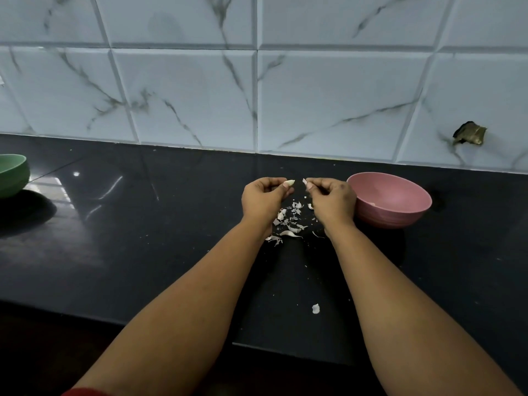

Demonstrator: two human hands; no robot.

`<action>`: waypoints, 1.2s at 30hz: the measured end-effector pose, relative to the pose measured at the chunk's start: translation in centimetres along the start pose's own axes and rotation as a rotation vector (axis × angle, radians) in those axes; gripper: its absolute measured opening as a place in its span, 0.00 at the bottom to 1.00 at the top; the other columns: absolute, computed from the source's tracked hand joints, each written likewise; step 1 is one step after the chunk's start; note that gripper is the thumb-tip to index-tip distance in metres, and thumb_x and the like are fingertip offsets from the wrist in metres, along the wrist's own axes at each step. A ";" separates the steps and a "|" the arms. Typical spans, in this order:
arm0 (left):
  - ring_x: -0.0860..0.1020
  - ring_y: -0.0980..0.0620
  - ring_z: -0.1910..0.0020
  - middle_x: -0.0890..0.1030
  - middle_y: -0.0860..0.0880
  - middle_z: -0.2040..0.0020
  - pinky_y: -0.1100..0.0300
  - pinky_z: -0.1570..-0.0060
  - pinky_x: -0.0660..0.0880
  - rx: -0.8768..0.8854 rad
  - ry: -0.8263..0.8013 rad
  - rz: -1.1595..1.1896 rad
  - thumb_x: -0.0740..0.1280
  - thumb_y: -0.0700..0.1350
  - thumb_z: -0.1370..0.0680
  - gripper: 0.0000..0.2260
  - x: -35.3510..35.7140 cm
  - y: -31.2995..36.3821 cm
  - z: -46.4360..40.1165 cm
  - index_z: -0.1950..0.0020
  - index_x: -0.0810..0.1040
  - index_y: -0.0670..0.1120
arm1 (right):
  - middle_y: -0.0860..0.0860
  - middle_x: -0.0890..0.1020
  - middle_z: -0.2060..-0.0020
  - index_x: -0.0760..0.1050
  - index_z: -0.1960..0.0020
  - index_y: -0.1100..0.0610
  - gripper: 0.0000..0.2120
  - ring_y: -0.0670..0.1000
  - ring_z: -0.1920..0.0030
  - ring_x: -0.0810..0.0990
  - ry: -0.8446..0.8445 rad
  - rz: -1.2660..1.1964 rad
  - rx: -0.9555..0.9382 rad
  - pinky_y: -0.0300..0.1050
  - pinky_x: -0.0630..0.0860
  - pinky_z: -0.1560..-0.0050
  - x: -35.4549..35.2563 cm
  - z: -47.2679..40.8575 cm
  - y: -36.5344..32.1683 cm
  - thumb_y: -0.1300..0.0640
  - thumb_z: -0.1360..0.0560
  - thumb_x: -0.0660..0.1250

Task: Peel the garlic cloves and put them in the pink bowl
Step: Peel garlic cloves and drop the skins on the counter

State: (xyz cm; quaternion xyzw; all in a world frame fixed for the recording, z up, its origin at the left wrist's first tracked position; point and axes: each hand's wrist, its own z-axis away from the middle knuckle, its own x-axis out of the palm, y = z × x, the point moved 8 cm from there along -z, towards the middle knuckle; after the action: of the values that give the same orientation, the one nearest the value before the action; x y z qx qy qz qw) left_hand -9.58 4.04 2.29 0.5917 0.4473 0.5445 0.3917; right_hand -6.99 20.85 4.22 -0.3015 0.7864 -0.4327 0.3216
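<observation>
Two hands, left (264, 197) and right (331, 200); one garlic clove (289, 183) at the left fingertips; two bowls, pink (390, 200) and green (13, 174).

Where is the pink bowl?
In the head view the pink bowl sits on the black counter, right of centre, just beyond the right hand and near the tiled wall.

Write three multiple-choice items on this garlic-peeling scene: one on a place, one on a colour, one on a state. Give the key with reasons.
1. Where is the pink bowl?
A. beside the right hand
B. at the far left edge
C. under both hands

2. What colour is the bowl at the far left?
A. pink
B. green
C. white

3. What is the left hand doing?
A. lying flat
B. pinching a garlic clove
C. lifting a bowl

Key: 1 A, it sits just right of that hand. 2 B, its rim shows green. 3 B, the clove sticks out from its fingertips.
</observation>
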 end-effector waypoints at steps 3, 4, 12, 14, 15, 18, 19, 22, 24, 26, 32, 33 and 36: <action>0.85 0.50 0.54 0.85 0.40 0.54 0.61 0.49 0.80 0.028 0.001 -0.035 0.71 0.33 0.24 0.04 -0.1 0.4 0.1 0.53 0.82 0.40 | 0.48 0.84 0.69 0.85 0.61 0.53 0.01 0.46 0.67 0.82 -0.025 -0.045 0.058 0.46 0.82 0.57 0.0 0.1 0.3 0.58 0.31 0.75; 0.85 0.49 0.53 0.85 0.40 0.54 0.61 0.49 0.80 0.036 -0.004 -0.048 0.71 0.33 0.24 0.04 -0.1 0.5 0.2 0.53 0.82 0.41 | 0.47 0.84 0.70 0.84 0.64 0.53 0.01 0.46 0.69 0.81 -0.040 -0.025 0.058 0.46 0.82 0.59 0.2 0.2 0.3 0.57 0.33 0.75; 0.84 0.55 0.56 0.86 0.45 0.56 0.64 0.52 0.80 0.145 -0.044 -0.197 0.72 0.35 0.25 0.05 0.1 1.3 0.3 0.52 0.83 0.45 | 0.46 0.80 0.66 0.77 0.71 0.47 0.13 0.47 0.67 0.76 -0.039 -0.028 0.018 0.43 0.74 0.63 0.3 0.3 -0.2 0.64 0.35 0.68; 0.84 0.55 0.55 0.86 0.46 0.56 0.64 0.53 0.80 0.159 -0.052 -0.223 0.72 0.36 0.25 0.06 0.2 1.3 0.3 0.52 0.83 0.45 | 0.45 0.80 0.69 0.77 0.74 0.46 0.17 0.47 0.69 0.75 -0.024 -0.062 0.071 0.43 0.71 0.64 0.1 0.2 -0.1 0.65 0.34 0.61; 0.84 0.55 0.55 0.86 0.47 0.56 0.64 0.52 0.80 0.161 -0.053 -0.231 0.72 0.36 0.25 0.06 0.2 1.3 0.3 0.51 0.84 0.45 | 0.47 0.80 0.71 0.77 0.74 0.48 0.16 0.49 0.69 0.75 -0.019 -0.112 0.107 0.45 0.72 0.64 0.0 0.2 -0.1 0.64 0.35 0.59; 0.84 0.56 0.56 0.86 0.48 0.56 0.64 0.52 0.80 0.161 -0.053 -0.247 0.71 0.36 0.24 0.06 0.2 1.2 0.2 0.51 0.84 0.46 | 0.52 0.82 0.69 0.78 0.74 0.52 0.14 0.51 0.66 0.79 -0.060 -0.266 0.176 0.50 0.75 0.62 0.5 0.2 0.0 0.58 0.35 0.57; 0.84 0.55 0.55 0.86 0.48 0.56 0.62 0.51 0.80 0.162 -0.056 -0.249 0.71 0.36 0.24 0.06 0.2 1.2 0.2 0.52 0.84 0.47 | 0.50 0.83 0.68 0.78 0.72 0.52 0.14 0.51 0.64 0.80 -0.074 -0.277 0.185 0.49 0.76 0.61 0.7 0.2 0.2 0.55 0.31 0.58; 0.84 0.52 0.54 0.86 0.46 0.56 0.61 0.50 0.80 0.160 -0.061 -0.259 0.70 0.36 0.23 0.07 0.2 1.1 0.1 0.51 0.83 0.47 | 0.47 0.84 0.65 0.81 0.62 0.47 0.11 0.49 0.60 0.83 -0.100 -0.192 0.123 0.53 0.81 0.53 0.9 0.3 0.3 0.46 0.25 0.64; 0.84 0.52 0.54 0.85 0.46 0.56 0.63 0.52 0.80 0.163 -0.060 -0.272 0.69 0.36 0.22 0.06 0.2 1.1 0.1 0.50 0.83 0.45 | 0.46 0.84 0.61 0.81 0.56 0.47 0.04 0.46 0.59 0.82 -0.146 -0.209 0.059 0.49 0.81 0.50 1.3 0.6 -0.2 0.53 0.24 0.69; 0.84 0.54 0.55 0.85 0.47 0.55 0.65 0.53 0.80 0.165 -0.068 -0.282 0.70 0.37 0.22 0.05 0.2 1.2 0.1 0.48 0.83 0.43 | 0.47 0.85 0.60 0.82 0.54 0.51 0.04 0.43 0.59 0.82 -0.203 -0.238 0.016 0.41 0.80 0.51 1.7 1.0 -0.8 0.59 0.26 0.72; 0.84 0.53 0.53 0.85 0.47 0.55 0.61 0.50 0.81 0.178 -0.092 -0.302 0.70 0.37 0.22 0.04 0.4 1.1 0.2 0.50 0.83 0.44 | 0.51 0.85 0.64 0.82 0.60 0.52 0.07 0.47 0.61 0.84 -0.258 -0.292 0.061 0.40 0.81 0.54 1.8 1.3 -0.9 0.63 0.29 0.75; 0.84 0.52 0.53 0.85 0.47 0.55 0.59 0.49 0.81 0.184 -0.099 -0.303 0.70 0.38 0.22 0.05 0.4 1.2 0.2 0.52 0.83 0.46 | 0.51 0.85 0.65 0.82 0.61 0.54 0.06 0.47 0.63 0.83 -0.256 -0.311 0.083 0.39 0.80 0.56 1.7 1.2 -0.8 0.64 0.30 0.75; 0.85 0.53 0.54 0.85 0.49 0.56 0.56 0.47 0.81 0.196 -0.117 -0.296 0.70 0.38 0.22 0.05 0.4 1.3 0.1 0.53 0.83 0.47 | 0.53 0.84 0.67 0.80 0.61 0.57 0.05 0.45 0.68 0.81 -0.273 -0.352 0.141 0.37 0.78 0.61 1.9 1.3 -0.5 0.65 0.28 0.73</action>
State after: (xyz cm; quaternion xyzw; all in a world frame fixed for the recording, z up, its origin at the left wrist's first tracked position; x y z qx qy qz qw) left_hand -9.33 4.08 3.60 0.5854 0.5570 0.3994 0.4331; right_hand -7.09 18.54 3.61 -0.4667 0.6386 -0.4912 0.3648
